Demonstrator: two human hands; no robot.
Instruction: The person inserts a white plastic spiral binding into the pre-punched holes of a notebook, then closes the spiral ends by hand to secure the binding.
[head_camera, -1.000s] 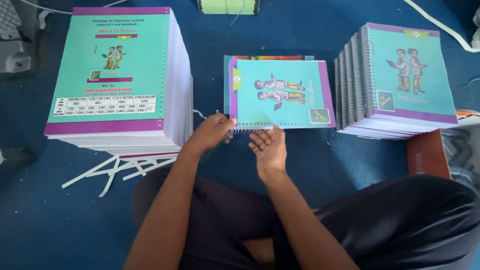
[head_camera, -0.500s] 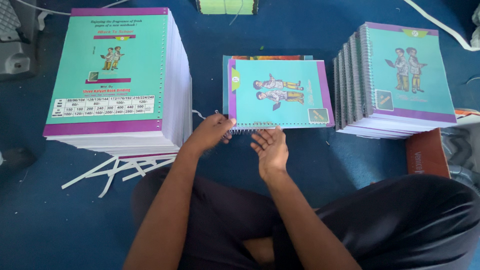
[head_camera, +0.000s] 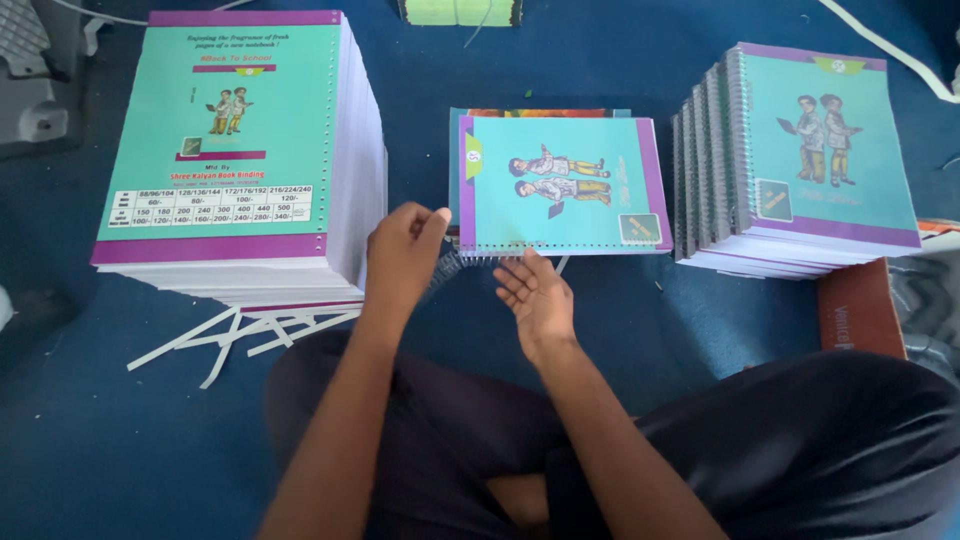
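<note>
Notebook (head_camera: 565, 185) is laid flat on the blue floor (head_camera: 620, 330) between two stacks. Its wire spiral (head_camera: 450, 268) is pinched at the near left corner by the left hand (head_camera: 403, 250); the right hand (head_camera: 535, 295) is held open beside it. Light, bendy covers are judged best gripped by the bound edge.

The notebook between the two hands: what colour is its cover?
Turquoise notebook cover with purple bands along two edges, clearest in the head view.
</note>
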